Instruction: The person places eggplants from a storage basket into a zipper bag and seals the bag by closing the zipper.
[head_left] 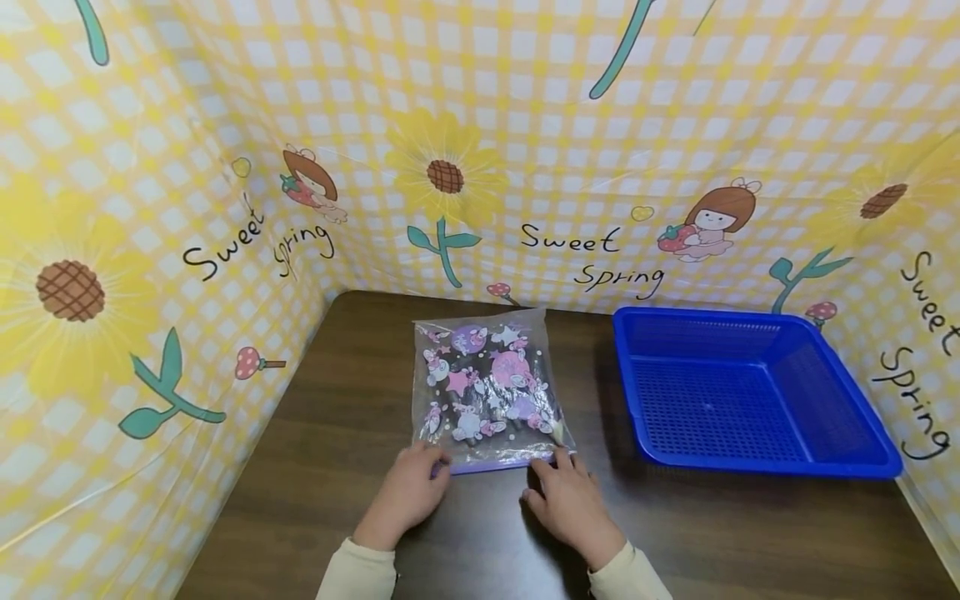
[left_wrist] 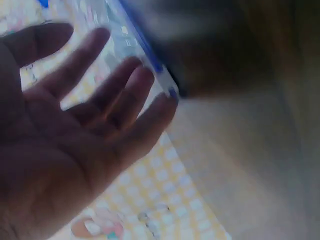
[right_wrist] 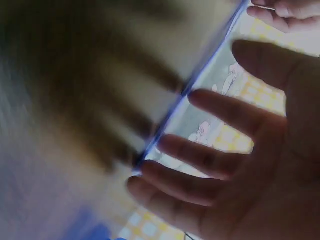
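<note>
A clear zip bag [head_left: 468, 383] printed with pink and purple cartoon figures, stars and circles lies flat on the brown table. Its purple zip strip [head_left: 491, 465] runs along the near edge. At the near left corner, my left hand [head_left: 408, 492] has its fingertips on the strip's end; the left wrist view shows those fingers loosely bent and spread. My right hand [head_left: 572, 504] rests at the near right corner. In the right wrist view, its fairly straight fingers [right_wrist: 200, 155] meet the strip from one side, thumb apart.
To the right of the bag stands a blue plastic basket [head_left: 637, 417] with a perforated bottom. Yellow checked cloth [head_left: 480, 108] with sunflower prints hangs behind the brown table [head_left: 330, 400] and along both sides.
</note>
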